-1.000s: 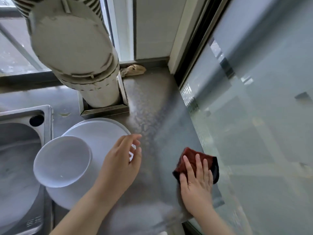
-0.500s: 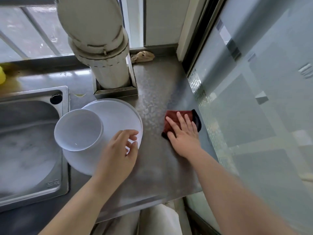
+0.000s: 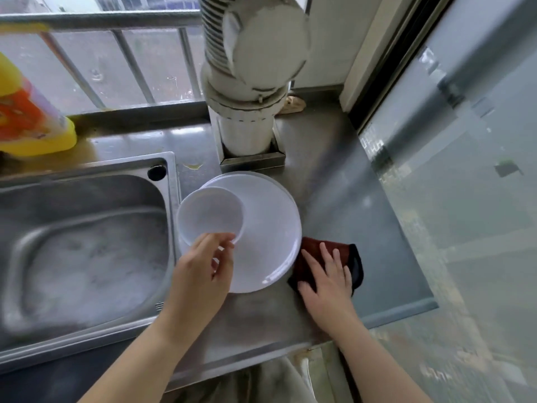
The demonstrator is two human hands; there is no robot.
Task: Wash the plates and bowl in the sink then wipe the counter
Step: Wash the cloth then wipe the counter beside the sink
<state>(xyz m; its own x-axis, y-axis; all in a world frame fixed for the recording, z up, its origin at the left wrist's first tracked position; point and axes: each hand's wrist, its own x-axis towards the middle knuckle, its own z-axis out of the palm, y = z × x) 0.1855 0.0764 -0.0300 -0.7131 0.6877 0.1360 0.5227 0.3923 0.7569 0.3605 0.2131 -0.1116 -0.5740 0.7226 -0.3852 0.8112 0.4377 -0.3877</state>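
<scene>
No writing could be read on the yellow bottle at upper left (label blurred). The left hand hovered loosely curled, holding nothing, over the white bowl on the plates at mid-frame. The right hand pressed flat on the dark red cloth on the tabletop.

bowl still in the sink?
No: the white bowl sits on the stacked white plates on the counter, right of the sink, with the left hand at its near rim.
</scene>
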